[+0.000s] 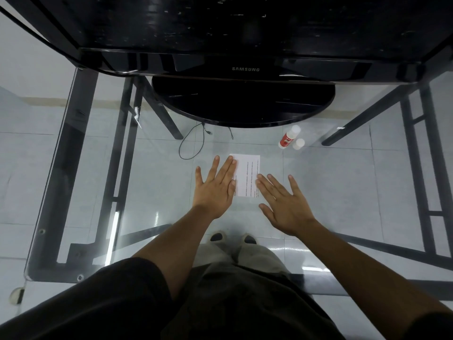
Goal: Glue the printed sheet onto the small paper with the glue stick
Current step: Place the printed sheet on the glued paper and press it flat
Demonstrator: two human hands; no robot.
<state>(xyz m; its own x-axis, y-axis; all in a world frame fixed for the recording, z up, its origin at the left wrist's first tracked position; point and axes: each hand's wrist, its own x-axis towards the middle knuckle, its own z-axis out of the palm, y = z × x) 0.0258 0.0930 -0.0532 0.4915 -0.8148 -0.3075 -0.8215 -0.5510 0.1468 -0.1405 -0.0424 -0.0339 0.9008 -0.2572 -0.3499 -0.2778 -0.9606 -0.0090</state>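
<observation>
A: Where is the sheet found?

B: The sheet (247, 175) is laid flat on the glass surface (152, 182), just right of the frame's centre, between the two hands. Its long axis runs up and down the frame, away from the body, and the print lines follow that axis.

A: How are the hands held?

B: Both are spread flat with fingers straight, and nothing is grasped. The left hand (215, 185) is laid along the sheet's left edge, its fingertips overlapping the upper left corner. The right hand (284, 204) is set at the lower right, its fingertips touching the right edge.

A: Is the small paper seen?

B: It cannot be told apart. Only one white rectangle is shown, so it may be covered by the sheet.

A: On what is the coming move turned?

B: The sheet is judged to be in the course of being pressed down or squared, so any stroke would be run along the long axis. Should more glue be wanted, the glue stick (287, 139) is set to the upper right of the sheet, near the monitor base (242, 104). What seems a loose white cap (298, 144) is just beside it. The stick is plainly nearer the right hand, while the sheet could be pinned by the left.
</observation>
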